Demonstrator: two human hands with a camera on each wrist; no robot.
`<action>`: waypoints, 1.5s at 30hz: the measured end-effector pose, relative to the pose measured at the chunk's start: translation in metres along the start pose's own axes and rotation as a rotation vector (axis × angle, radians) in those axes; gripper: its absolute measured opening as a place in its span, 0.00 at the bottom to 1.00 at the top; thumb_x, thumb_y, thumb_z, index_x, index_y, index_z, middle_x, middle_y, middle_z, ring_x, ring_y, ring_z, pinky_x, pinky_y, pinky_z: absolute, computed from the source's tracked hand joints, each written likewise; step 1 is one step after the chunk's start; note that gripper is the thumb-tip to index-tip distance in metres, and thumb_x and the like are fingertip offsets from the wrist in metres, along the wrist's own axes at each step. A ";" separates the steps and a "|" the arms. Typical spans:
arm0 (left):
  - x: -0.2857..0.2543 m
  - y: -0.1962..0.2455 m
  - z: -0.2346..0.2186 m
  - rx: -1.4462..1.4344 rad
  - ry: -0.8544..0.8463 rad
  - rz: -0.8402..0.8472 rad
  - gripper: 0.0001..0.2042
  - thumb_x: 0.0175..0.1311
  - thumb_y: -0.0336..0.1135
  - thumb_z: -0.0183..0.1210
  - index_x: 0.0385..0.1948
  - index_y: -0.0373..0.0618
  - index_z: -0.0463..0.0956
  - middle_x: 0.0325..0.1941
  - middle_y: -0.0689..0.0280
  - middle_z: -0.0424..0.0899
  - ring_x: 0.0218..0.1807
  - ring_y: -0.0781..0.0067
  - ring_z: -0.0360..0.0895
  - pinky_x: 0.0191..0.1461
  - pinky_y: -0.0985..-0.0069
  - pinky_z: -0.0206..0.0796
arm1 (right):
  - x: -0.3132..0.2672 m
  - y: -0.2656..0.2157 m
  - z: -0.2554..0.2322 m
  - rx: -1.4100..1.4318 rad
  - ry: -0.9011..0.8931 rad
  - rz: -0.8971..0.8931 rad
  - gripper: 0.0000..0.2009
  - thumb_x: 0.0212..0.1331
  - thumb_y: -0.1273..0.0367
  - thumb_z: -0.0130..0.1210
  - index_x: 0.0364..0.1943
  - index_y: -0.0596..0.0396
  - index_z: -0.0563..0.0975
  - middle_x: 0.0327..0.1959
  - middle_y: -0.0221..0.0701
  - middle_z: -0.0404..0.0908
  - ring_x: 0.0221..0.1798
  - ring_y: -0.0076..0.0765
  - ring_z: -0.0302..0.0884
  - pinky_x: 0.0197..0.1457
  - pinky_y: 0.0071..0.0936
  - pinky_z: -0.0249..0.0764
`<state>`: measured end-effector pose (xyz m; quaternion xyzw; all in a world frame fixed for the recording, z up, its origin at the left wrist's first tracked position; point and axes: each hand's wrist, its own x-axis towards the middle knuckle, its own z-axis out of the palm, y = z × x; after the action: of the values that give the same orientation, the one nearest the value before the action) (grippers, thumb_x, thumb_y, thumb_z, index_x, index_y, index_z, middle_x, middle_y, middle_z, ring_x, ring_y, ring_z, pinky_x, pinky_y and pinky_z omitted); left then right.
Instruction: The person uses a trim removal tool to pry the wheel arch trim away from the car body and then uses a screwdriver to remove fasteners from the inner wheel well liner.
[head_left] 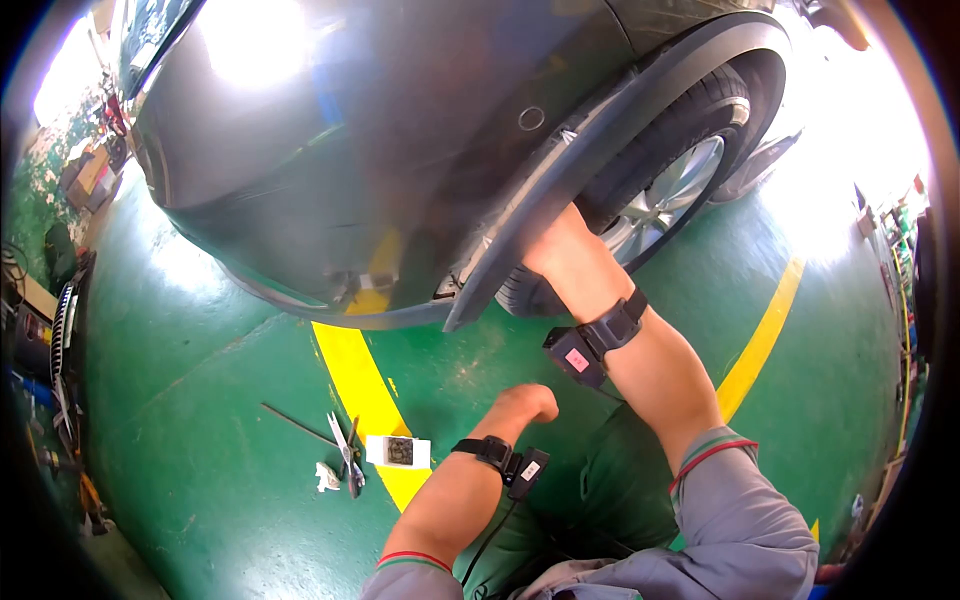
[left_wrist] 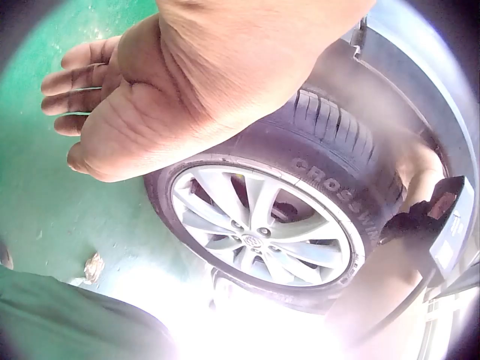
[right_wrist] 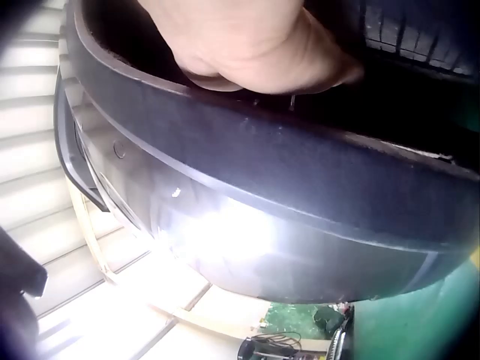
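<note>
My right hand (head_left: pixel 558 243) reaches behind the dark wheel arch trim (head_left: pixel 560 180) of a grey car, into the space beside the tyre (head_left: pixel 690 115). In the right wrist view the heel of this hand (right_wrist: pixel 255 45) shows above the trim (right_wrist: pixel 225 142). Its fingertips are hidden in the dark arch, so I cannot tell what they hold. The trim's lower end stands off the bumper (head_left: pixel 380 150), leaving a gap. My left hand (head_left: pixel 525 405) hangs low over the floor. In the left wrist view its fingers (left_wrist: pixel 79 79) are extended and loose, holding nothing, near the alloy wheel (left_wrist: pixel 255 240).
On the green floor to the left lie a pliers-like tool (head_left: pixel 347 460), a thin rod (head_left: pixel 298 423), a crumpled white scrap (head_left: pixel 326 477) and a small white box (head_left: pixel 418 453). The box is on a yellow line (head_left: pixel 350 365). Assorted items (head_left: pixel 60 350) line the left wall.
</note>
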<state>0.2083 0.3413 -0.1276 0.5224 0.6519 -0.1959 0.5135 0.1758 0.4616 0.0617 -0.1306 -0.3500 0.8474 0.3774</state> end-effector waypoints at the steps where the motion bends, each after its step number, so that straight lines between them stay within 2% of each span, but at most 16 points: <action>1: 0.003 -0.002 0.001 -0.001 -0.002 -0.003 0.20 0.57 0.35 0.52 0.52 0.48 0.82 0.61 0.54 0.81 0.66 0.55 0.76 0.66 0.61 0.68 | 0.003 0.002 -0.005 -0.015 0.007 -0.014 0.04 0.69 0.68 0.53 0.38 0.48 0.79 0.33 0.25 0.80 0.38 0.28 0.79 0.37 0.32 0.77; 8: 0.008 -0.011 0.006 -0.048 0.006 0.046 0.19 0.56 0.33 0.52 0.50 0.46 0.83 0.59 0.53 0.82 0.63 0.54 0.78 0.64 0.62 0.70 | -0.010 -0.020 -0.013 0.097 -0.136 -0.058 0.07 0.69 0.65 0.53 0.42 0.49 0.80 0.37 0.26 0.83 0.43 0.31 0.81 0.44 0.35 0.79; 10: 0.018 -0.015 0.011 -0.017 0.075 0.125 0.14 0.60 0.41 0.48 0.23 0.40 0.76 0.30 0.58 0.83 0.35 0.61 0.83 0.43 0.63 0.74 | -0.025 -0.028 0.003 0.074 0.048 -0.081 0.08 0.70 0.64 0.52 0.42 0.49 0.80 0.38 0.28 0.84 0.45 0.34 0.81 0.49 0.38 0.77; 13: 0.018 -0.013 0.007 -0.009 0.063 0.114 0.15 0.63 0.43 0.48 0.23 0.40 0.75 0.31 0.59 0.83 0.36 0.61 0.83 0.44 0.63 0.74 | -0.045 -0.033 0.020 -0.014 0.076 -0.055 0.12 0.73 0.62 0.44 0.46 0.50 0.78 0.47 0.30 0.82 0.50 0.33 0.77 0.59 0.37 0.71; 17: 0.022 -0.012 0.003 0.014 0.033 0.119 0.18 0.66 0.46 0.49 0.27 0.40 0.77 0.33 0.59 0.84 0.37 0.62 0.83 0.46 0.62 0.74 | -0.067 -0.028 -0.001 -0.072 -0.007 0.044 0.11 0.72 0.63 0.47 0.49 0.50 0.77 0.52 0.30 0.80 0.53 0.34 0.76 0.62 0.37 0.68; 19: 0.013 -0.008 -0.004 -0.041 -0.028 0.038 0.19 0.59 0.35 0.52 0.50 0.46 0.83 0.59 0.55 0.82 0.63 0.55 0.78 0.64 0.62 0.69 | -0.079 -0.027 -0.004 -0.104 0.045 0.127 0.11 0.70 0.65 0.51 0.51 0.51 0.76 0.50 0.28 0.80 0.51 0.30 0.75 0.57 0.33 0.70; 23: 0.011 -0.006 -0.009 -0.037 -0.038 0.033 0.19 0.58 0.35 0.52 0.51 0.46 0.83 0.60 0.55 0.82 0.64 0.55 0.77 0.65 0.63 0.69 | -0.087 -0.019 -0.034 -0.196 0.010 0.194 0.11 0.69 0.66 0.57 0.50 0.55 0.78 0.40 0.25 0.79 0.42 0.25 0.74 0.47 0.26 0.71; 26: 0.017 -0.004 -0.008 -0.042 -0.047 0.063 0.20 0.58 0.34 0.51 0.51 0.46 0.83 0.61 0.55 0.81 0.65 0.56 0.77 0.66 0.63 0.68 | -0.087 -0.012 -0.037 -0.689 -0.029 0.145 0.12 0.68 0.64 0.60 0.44 0.59 0.80 0.29 0.22 0.75 0.28 0.19 0.68 0.33 0.20 0.68; 31: 0.019 -0.002 -0.010 -0.035 -0.046 0.082 0.20 0.57 0.34 0.51 0.51 0.47 0.83 0.62 0.55 0.81 0.65 0.55 0.76 0.66 0.64 0.69 | -0.071 0.016 -0.043 -0.946 -0.045 0.102 0.09 0.69 0.66 0.58 0.39 0.59 0.81 0.28 0.25 0.78 0.31 0.19 0.74 0.35 0.22 0.71; 33: 0.024 -0.001 -0.008 -0.001 -0.047 0.079 0.20 0.56 0.34 0.52 0.51 0.46 0.83 0.61 0.56 0.82 0.65 0.55 0.77 0.65 0.64 0.70 | -0.058 0.022 -0.032 -1.078 -0.008 0.141 0.06 0.70 0.73 0.54 0.39 0.59 0.81 0.23 0.25 0.75 0.24 0.16 0.69 0.23 0.21 0.62; 35: 0.036 -0.005 -0.002 0.039 -0.045 0.075 0.20 0.55 0.34 0.52 0.50 0.46 0.83 0.60 0.56 0.82 0.64 0.55 0.78 0.64 0.64 0.70 | -0.045 0.030 -0.030 -1.045 -0.016 0.146 0.04 0.66 0.76 0.55 0.34 0.60 0.80 0.20 0.27 0.76 0.24 0.20 0.74 0.24 0.24 0.67; 37: 0.055 -0.016 0.011 -0.082 0.009 0.136 0.20 0.53 0.36 0.54 0.47 0.43 0.83 0.55 0.56 0.85 0.61 0.54 0.80 0.62 0.63 0.71 | -0.030 0.050 -0.037 -1.099 -0.051 -0.295 0.03 0.62 0.79 0.56 0.31 0.61 0.78 0.21 0.30 0.78 0.23 0.26 0.77 0.26 0.27 0.73; 41: 0.088 -0.030 0.033 -0.171 0.132 0.162 0.17 0.51 0.37 0.55 0.40 0.42 0.84 0.45 0.57 0.87 0.47 0.59 0.85 0.51 0.65 0.75 | -0.023 0.029 -0.010 -0.387 0.031 0.073 0.05 0.59 0.78 0.59 0.27 0.57 0.77 0.24 0.38 0.80 0.24 0.39 0.82 0.27 0.36 0.80; 43: 0.109 -0.034 0.037 -0.174 -0.018 0.077 0.12 0.52 0.42 0.58 0.33 0.45 0.83 0.33 0.61 0.85 0.33 0.67 0.82 0.39 0.69 0.74 | -0.012 0.031 -0.024 -0.093 0.083 0.196 0.09 0.67 0.68 0.54 0.28 0.53 0.76 0.24 0.37 0.80 0.25 0.42 0.81 0.28 0.42 0.80; 44: 0.119 -0.049 0.049 -0.201 -0.075 0.086 0.16 0.59 0.48 0.55 0.38 0.45 0.80 0.35 0.63 0.85 0.34 0.69 0.82 0.40 0.69 0.74 | -0.016 0.028 -0.008 -0.057 0.205 0.184 0.12 0.66 0.65 0.49 0.37 0.56 0.83 0.33 0.35 0.84 0.30 0.37 0.78 0.34 0.32 0.71; 45: 0.128 -0.058 0.047 -0.219 -0.136 0.095 0.21 0.67 0.55 0.53 0.43 0.45 0.77 0.37 0.65 0.85 0.34 0.70 0.82 0.40 0.69 0.74 | -0.005 0.043 -0.020 -0.075 0.281 0.170 0.12 0.65 0.65 0.47 0.33 0.53 0.81 0.28 0.32 0.81 0.26 0.35 0.71 0.29 0.33 0.64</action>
<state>0.1882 0.3431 -0.2746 0.4792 0.6077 -0.1339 0.6190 0.1653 0.4478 0.0174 -0.2907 -0.3128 0.8361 0.3445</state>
